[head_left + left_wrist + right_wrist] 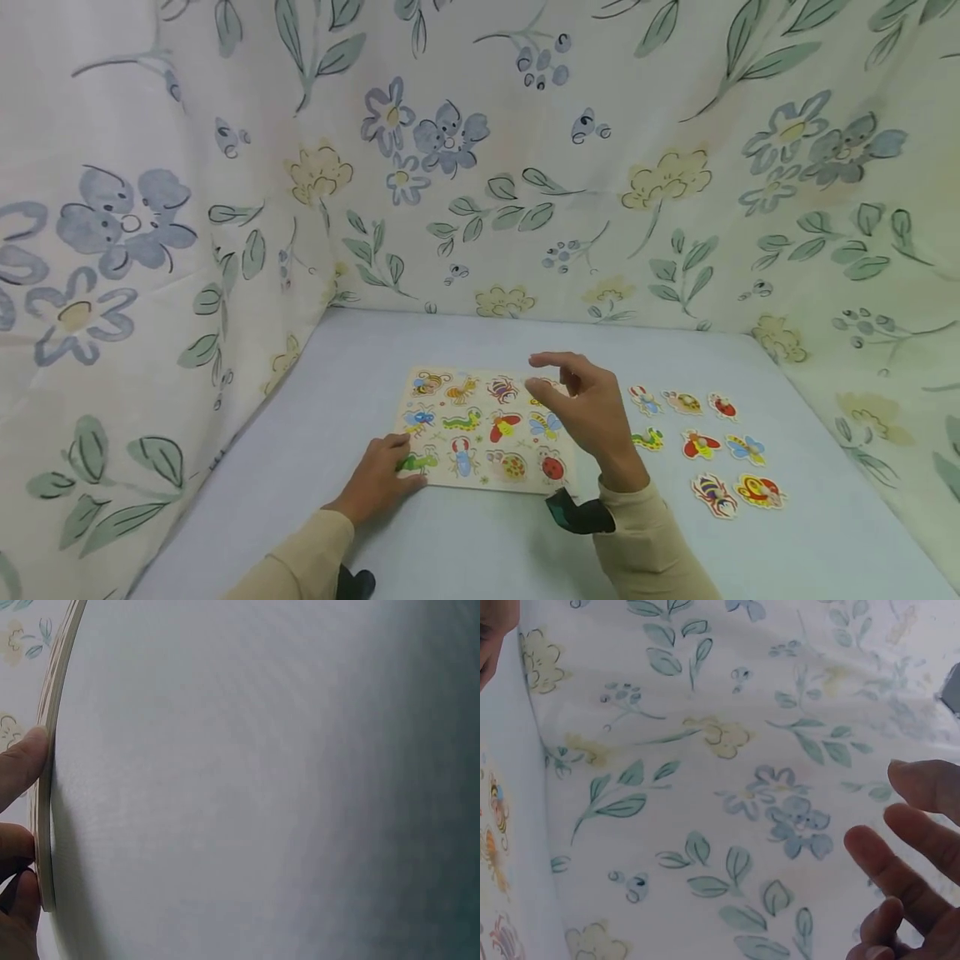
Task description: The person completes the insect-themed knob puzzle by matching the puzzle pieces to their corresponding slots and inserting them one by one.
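A light wooden insect puzzle board (480, 482) lies flat on the table, with several colourful bug pictures across it. My left hand (381, 479) holds its near left corner, thumb at the front edge and fingers at the left side, by the green grasshopper (420, 461). In the left wrist view, the thumb and curled fingers (22, 769) touch the board's thin edge (45, 817). Raised above the board's right side, my right hand (592, 408) has thumb and index finger apart with nothing between them. It hides part of the board's far right corner.
Several loose bug pieces lie right of the board, among them a ladybug (723, 407), snail (682, 402), caterpillar (648, 439), dragonfly (746, 450), striped bug (714, 496) and butterfly (761, 492). Floral cloth (480, 250) stands around the white table (465, 550).
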Demonstrator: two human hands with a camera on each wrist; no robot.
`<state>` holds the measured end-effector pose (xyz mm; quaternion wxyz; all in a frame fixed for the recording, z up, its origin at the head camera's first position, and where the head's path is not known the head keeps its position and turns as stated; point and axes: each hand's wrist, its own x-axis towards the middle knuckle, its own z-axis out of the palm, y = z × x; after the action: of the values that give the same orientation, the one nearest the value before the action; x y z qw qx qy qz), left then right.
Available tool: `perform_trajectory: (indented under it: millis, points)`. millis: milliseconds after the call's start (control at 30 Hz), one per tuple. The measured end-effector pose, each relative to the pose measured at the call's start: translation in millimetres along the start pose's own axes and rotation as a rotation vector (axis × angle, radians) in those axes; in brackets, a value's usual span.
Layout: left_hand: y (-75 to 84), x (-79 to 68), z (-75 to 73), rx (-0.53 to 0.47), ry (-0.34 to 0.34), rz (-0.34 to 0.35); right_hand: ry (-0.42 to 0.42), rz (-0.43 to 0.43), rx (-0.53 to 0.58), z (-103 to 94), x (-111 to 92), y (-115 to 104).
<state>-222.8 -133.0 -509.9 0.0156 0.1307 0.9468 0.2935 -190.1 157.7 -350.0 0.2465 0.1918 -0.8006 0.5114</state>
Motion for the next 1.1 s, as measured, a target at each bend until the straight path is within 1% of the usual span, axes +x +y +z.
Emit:
perform_trajectory:
  millis: [67,133,267,500,600,667,833,933,1100]
  points:
    - [0.3,0.5,-0.3,0.002,0.001,-0.001,0.011,-0.024,-0.011,-4.4,-4,-12]
    - [0.6,1.0,0.2,0.002,0.002,-0.001,0.027,-0.046,-0.021,-8.6,-9,-18]
    - [2.5,0.1,-0.1,0.004,0.005,-0.001,0.048,-0.076,-0.044,-18.4,-19,-20]
    - [5.4,-1.6,-2.8,0.001,0.011,-0.010,0.078,-0.089,-0.090,-40.3,-33,-19]
    - [5.8,-2.1,-3.3,-0.002,0.010,-0.008,0.092,-0.097,-0.101,-48.8,-39,-13]
    - [5.9,-2.0,-3.6,0.003,0.010,-0.007,0.105,-0.094,-0.111,-54.3,-44,-4]
    - [5.4,-1.3,-3.7,0.012,0.007,0.000,0.157,-0.019,-0.127,-72.9,-58,23]
    - [4.2,-0.3,-3.9,0.011,0.005,-0.002,0.201,0.023,-0.122,-85.7,-65,29]
    - [2.9,1.9,-0.4,0.013,-0.005,-0.007,0.289,0.065,-0.132,-107.8,-77,36]
